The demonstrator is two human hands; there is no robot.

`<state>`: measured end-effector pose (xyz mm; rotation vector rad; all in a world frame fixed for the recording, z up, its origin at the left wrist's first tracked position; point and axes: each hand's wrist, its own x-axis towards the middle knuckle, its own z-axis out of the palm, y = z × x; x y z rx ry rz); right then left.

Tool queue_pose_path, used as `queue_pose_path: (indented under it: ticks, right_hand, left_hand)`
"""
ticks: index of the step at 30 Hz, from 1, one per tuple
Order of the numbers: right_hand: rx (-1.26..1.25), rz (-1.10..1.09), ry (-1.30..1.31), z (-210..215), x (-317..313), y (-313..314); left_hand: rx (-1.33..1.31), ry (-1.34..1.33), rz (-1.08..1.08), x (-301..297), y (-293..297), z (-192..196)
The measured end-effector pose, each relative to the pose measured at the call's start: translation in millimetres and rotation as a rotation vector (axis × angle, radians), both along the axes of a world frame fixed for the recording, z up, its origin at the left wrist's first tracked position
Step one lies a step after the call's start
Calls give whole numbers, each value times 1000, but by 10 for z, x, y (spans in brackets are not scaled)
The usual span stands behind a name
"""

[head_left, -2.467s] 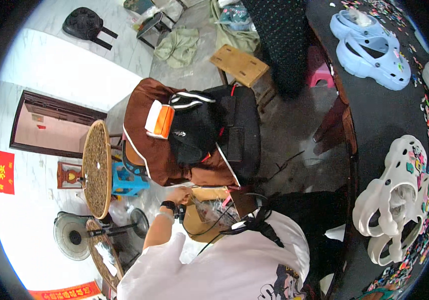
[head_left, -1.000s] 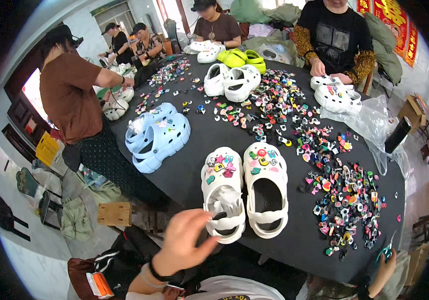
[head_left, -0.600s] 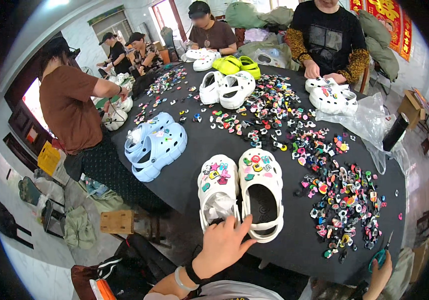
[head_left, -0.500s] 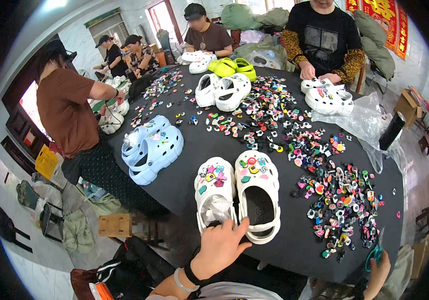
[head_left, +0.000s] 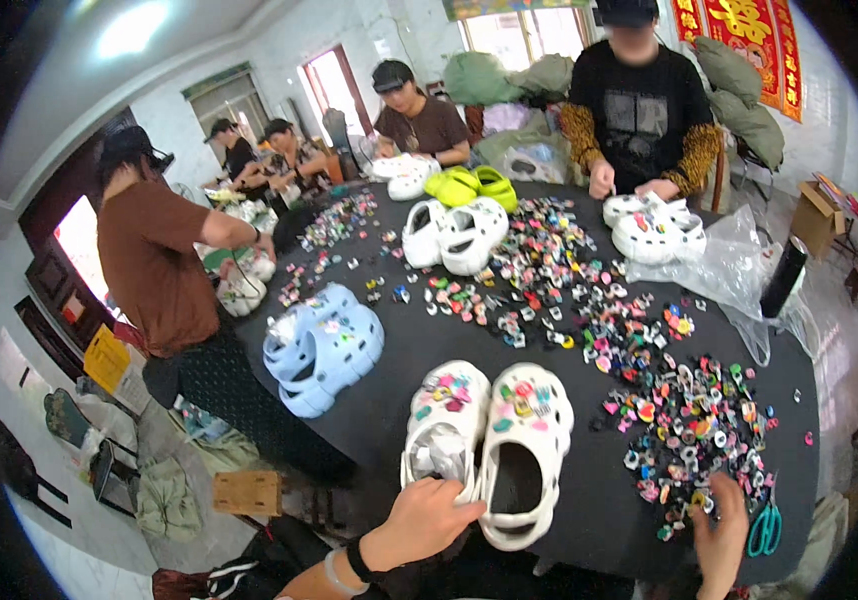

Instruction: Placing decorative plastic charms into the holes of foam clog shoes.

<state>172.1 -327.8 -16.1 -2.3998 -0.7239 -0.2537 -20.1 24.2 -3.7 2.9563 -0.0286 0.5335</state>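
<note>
A pair of white clogs stands in front of me, toes pointing away, with colourful shoe charms on their toe tops. My left hand (head_left: 427, 525) has its fingers closed on the heel of the left white clog (head_left: 449, 400), which has crumpled clear wrapping inside. The right white clog (head_left: 527, 395) stands close beside it, near my thumb. Over the near edge of a heap of small shoe charms (head_left: 694, 420), my right hand (head_left: 721, 530) is open with curved fingers; no charm shows clearly in it. Teal-handled scissors (head_left: 765, 528) lie just right of that hand.
Light blue clogs (head_left: 334, 345) sit to the left on the black table (head_left: 349, 440). Farther back are more white clogs (head_left: 469, 235), lime green clogs (head_left: 474, 185) and scattered charms. A black bottle (head_left: 784, 278) and plastic bag stand at right. Several people work around.
My right hand has left the scissors and moved left to the charm heap. My left hand has closed on the left clog's heel. The whole view has shifted, with the table lower.
</note>
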Motion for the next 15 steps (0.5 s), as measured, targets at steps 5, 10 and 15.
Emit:
queue_pose_path:
  ticks: [5, 10, 15]
  right_hand:
    - [95, 483, 149, 170, -294, 706]
    - [209, 715, 108, 136, -303, 962]
    - [120, 705, 115, 302, -60, 1074]
  left_hand:
    - [-38, 74, -249, -72, 248, 98]
    - [-132, 87, -477, -160, 416, 36]
    - [-95, 78, -671, 40, 618, 179]
